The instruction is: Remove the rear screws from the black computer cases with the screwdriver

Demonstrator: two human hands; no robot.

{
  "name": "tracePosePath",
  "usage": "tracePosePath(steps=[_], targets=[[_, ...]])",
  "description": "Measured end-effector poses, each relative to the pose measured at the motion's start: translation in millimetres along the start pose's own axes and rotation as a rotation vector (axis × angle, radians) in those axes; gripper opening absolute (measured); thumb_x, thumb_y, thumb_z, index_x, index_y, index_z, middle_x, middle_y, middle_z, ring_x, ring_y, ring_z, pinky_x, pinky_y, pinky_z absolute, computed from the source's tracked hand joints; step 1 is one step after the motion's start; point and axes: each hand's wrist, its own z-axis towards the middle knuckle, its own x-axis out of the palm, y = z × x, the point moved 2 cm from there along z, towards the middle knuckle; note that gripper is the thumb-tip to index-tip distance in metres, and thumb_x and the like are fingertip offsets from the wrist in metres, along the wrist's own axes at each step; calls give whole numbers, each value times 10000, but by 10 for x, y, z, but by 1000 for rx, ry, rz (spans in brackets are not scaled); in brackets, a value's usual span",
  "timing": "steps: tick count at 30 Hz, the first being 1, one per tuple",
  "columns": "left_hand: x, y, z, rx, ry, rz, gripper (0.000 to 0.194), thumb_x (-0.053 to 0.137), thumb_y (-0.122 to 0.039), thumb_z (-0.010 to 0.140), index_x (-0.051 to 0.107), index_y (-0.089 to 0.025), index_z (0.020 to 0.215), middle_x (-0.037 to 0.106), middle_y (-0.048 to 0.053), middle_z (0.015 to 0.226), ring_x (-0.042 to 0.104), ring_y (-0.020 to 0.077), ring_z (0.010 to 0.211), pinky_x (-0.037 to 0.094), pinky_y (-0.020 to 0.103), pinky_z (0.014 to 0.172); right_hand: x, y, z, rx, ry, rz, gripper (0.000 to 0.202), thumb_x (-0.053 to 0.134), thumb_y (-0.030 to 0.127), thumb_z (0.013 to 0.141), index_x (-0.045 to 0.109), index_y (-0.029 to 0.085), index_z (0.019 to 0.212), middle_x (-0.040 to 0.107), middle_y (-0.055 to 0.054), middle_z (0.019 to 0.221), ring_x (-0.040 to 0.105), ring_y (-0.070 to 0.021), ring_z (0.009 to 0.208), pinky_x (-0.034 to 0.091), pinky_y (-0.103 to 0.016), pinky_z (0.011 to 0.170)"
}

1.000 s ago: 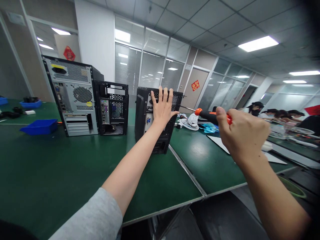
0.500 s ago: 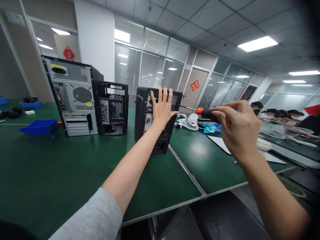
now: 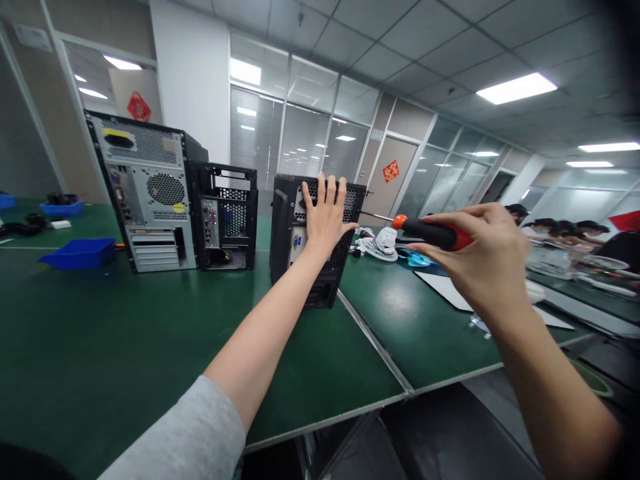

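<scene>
A black computer case [image 3: 283,223] stands upright on the green table [image 3: 200,347], tilted slightly in view. My left hand [image 3: 324,217] lies on its perforated back panel, fingers spread and thumb pointing right. To the right, my right hand [image 3: 493,257] grips a screwdriver [image 3: 433,232] with a black and red handle and an orange collar. Its thin shaft runs left to the case's right edge, near the top. Whether the tip sits in a screw is too small to make out.
Left of the case stand a larger grey-backed computer tower [image 3: 160,190] and a smaller black case [image 3: 233,220]. A blue tray [image 3: 80,253] lies further left. A small white fan [image 3: 383,243] and a blue item [image 3: 417,259] sit behind the screwdriver. Several people [image 3: 555,230] are at the far right.
My right hand has shifted slightly right along the handle and its fingers have changed position, showing more of the handle. My left hand and the case have stayed put.
</scene>
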Motion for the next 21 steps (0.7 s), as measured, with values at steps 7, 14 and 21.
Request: tracePosePath(steps=[7, 14, 21], targets=[[7, 0, 3, 3, 6, -20, 1058, 648, -651, 704, 190, -169, 1527, 248, 162, 1560, -16, 410, 1466, -9, 662, 1153, 5, 28, -6, 85, 177, -47, 200, 619, 224, 732, 654, 189, 925, 491, -58, 906, 543, -179, 803, 475, -329, 704], [-4, -5, 6, 2, 10, -12, 1034, 637, -632, 725, 189, -156, 1526, 256, 169, 1555, 5, 404, 1467, -23, 654, 1157, -46, 114, 12, 143, 290, -186, 246, 611, 276, 771, 594, 174, 994, 433, -40, 888, 441, -153, 703, 328, -260, 508], [-11, -10, 4, 4, -2, 17, 1019, 654, -626, 718, 235, -145, 1512, 277, 181, 1542, 42, 406, 1464, -43, 646, 1155, -86, 190, 3, 71, 302, -404, 245, 529, 350, 869, 607, 191, 1039, 492, -32, 890, 394, -123, 621, 228, -242, 457]])
